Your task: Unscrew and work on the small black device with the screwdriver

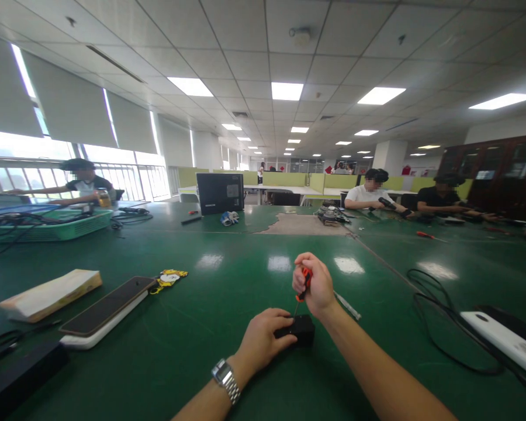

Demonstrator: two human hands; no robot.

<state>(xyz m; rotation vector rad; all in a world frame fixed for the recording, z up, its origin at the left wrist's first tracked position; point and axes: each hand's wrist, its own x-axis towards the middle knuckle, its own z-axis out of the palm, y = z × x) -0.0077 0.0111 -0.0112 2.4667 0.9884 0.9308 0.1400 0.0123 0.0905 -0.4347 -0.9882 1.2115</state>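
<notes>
the black box [307, 331] is the landmark here: it lies on the green desk [201, 327], and the left hand [259, 338] is closed around its left end, fingers and thumb set a little apart. just above it the right hand [319, 286] is curled tight around the red-and-black handle of a screwdriver [305, 277], whose thin shaft slants down to the box's top.

i'd judge the box rigid and fairly light, smooth enough to skid or turn if only lightly pinned. its left end and long sides look the best places to hold, with fingertips well off the spot where the shaft meets it. the screwdriver should be stiff and light, with good grip in the handle; the bare shaft would be slimmer and slicker to hold, and a slanting push could let the tip slide towards the left hand.

the tip is hard to make out, so i can't tell whether it sits in a screw or only touches the box. the left hand covers much of the box's left end, its underside is out of sight, and the right hand wraps part of the handle. beyond the box and to its right, a pale slim thing [347, 306] is partly hidden by the right forearm, and too blurred to name.
</notes>
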